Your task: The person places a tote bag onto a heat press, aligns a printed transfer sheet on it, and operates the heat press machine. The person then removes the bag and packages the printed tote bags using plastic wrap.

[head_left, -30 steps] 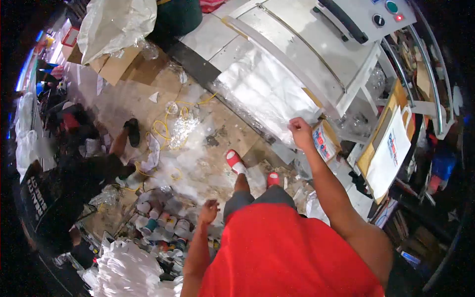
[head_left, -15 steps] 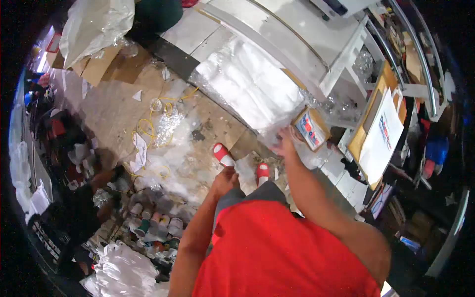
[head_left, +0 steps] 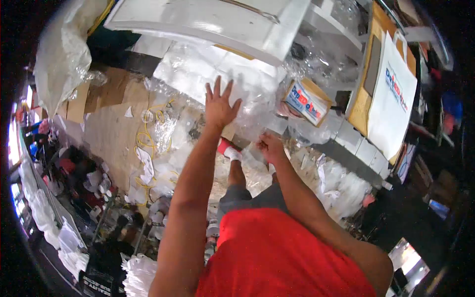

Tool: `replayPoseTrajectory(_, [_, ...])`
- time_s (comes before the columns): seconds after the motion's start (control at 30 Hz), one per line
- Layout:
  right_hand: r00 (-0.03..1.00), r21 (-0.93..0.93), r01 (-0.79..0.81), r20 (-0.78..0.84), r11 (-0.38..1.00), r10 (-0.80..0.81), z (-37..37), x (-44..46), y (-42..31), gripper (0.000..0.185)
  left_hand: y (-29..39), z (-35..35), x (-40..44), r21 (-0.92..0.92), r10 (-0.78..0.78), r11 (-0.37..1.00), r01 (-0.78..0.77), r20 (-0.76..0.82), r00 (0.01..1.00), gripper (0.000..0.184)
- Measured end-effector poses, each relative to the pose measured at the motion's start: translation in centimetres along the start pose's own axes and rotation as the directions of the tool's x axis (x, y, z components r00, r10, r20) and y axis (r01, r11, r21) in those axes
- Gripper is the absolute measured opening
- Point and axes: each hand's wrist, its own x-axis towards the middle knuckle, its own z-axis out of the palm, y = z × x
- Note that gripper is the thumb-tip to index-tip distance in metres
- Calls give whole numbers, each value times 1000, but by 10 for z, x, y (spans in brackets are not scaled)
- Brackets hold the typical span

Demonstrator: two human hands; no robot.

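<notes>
My left hand [head_left: 221,106] reaches forward with its fingers spread over the near edge of a clear plastic-wrapped white pack [head_left: 185,69]. Whether it touches the wrap, I cannot tell. Closer to my body, my right hand [head_left: 270,147] has its fingers curled together beside loose clear plastic [head_left: 252,116]; anything pinched in them is too small to make out. A small cardboard box [head_left: 308,102] with a blue and red printed label lies to the right of the pack, apart from both hands.
A white cabinet-like piece [head_left: 203,27] stands behind the pack. At right leans a printed white bag [head_left: 391,96] against a brown board. A yellow cord [head_left: 143,138] and plastic scraps lie on the floor, with cups and a white bundle [head_left: 143,274] at lower left.
My left hand has risen from beside my leg and stretched forward to the pack, fingers spreading. My right hand has drawn back from beside the box, its fingers curling. The view has shifted.
</notes>
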Motion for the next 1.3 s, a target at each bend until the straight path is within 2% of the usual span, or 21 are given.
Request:
replayPoseTrajectory(0.07, [999,-65,43,37,997,-40,-13,-8,7,3,-26,28,17,60,-122,992,107,378,918,93])
replayPoseTrajectory(0.13, [977,266,-48,-186,963,101,-14,-18,5,2,-29,36,23,78,-160,987,139,496,853,96])
replayPoseTrajectory(0.17, [975,282,-50,-195,958,108,-21,-10,18,2,-29,41,24,84,-152,988,128,510,846,96])
replayPoseTrajectory(0.2, [975,120,164,-169,979,-143,-40,7,50,2,-32,52,22,129,-126,989,73,476,870,95])
replayPoseTrajectory(0.27, [921,-32,369,-118,929,-370,-43,8,66,3,-38,63,17,176,-92,984,12,456,885,95])
replayPoseTrajectory(0.3, [962,395,231,-229,889,-149,-19,-1,43,5,-42,63,20,160,-59,987,-17,453,889,98])
replayPoseTrajectory(0.33, [968,759,107,-227,642,107,0,-12,20,7,-44,64,20,148,-26,988,-47,455,890,102])
replayPoseTrajectory(0.4, [979,755,48,-166,654,121,-3,-4,15,11,-36,58,24,170,-35,984,-56,487,873,104])
replayPoseTrajectory(0.43, [957,760,-271,278,590,82,-28,16,35,13,-28,52,27,175,-80,985,-11,504,860,106])
replayPoseTrajectory(0.47, [746,621,-558,665,551,6,-43,27,47,14,-23,51,29,179,-127,983,38,519,845,107])
replayPoseTrajectory(0.5, [748,628,-557,663,544,0,-36,27,44,14,-23,54,29,183,-123,983,30,524,843,107])
replayPoseTrajectory(0.57, [969,563,-236,72,792,238,-11,21,32,17,-27,59,27,209,-118,978,15,490,864,109])
replayPoseTrajectory(0.7, [959,519,-174,284,837,23,-31,4,59,20,-29,62,33,219,-129,976,19,502,855,109])
replayPoseTrajectory(0.8, [967,695,-237,234,679,98,-17,3,68,22,-29,66,32,212,-144,977,33,531,835,106])
replayPoseTrajectory(0.87, [989,830,-84,2,552,149,27,-15,19,21,-16,62,31,264,-265,954,140,529,806,99])
replayPoseTrajectory(1.0, [994,838,-37,-23,545,103,41,-20,5,23,-32,73,27,297,-186,954,41,478,858,91])
replayPoseTrajectory(1.07, [982,646,-183,82,741,171,30,-4,53,20,-26,71,21,299,-124,954,-14,437,891,88])
replayPoseTrajectory(1.1, [949,637,-238,-8,733,316,39,-9,50,16,-26,71,19,297,-126,955,-9,435,892,88])
replayPoseTrajectory(1.2, [973,549,-225,175,805,152,27,-37,43,14,-28,71,23,279,-154,960,30,437,886,79])
replayPoseTrajectory(1.27, [988,639,-141,43,757,148,35,-63,23,12,-33,72,26,290,-83,956,-55,443,893,73])
replayPoseTrajectory(1.3, [978,681,-199,183,705,100,30,-69,17,12,-33,73,28,288,-88,956,-48,439,894,73])
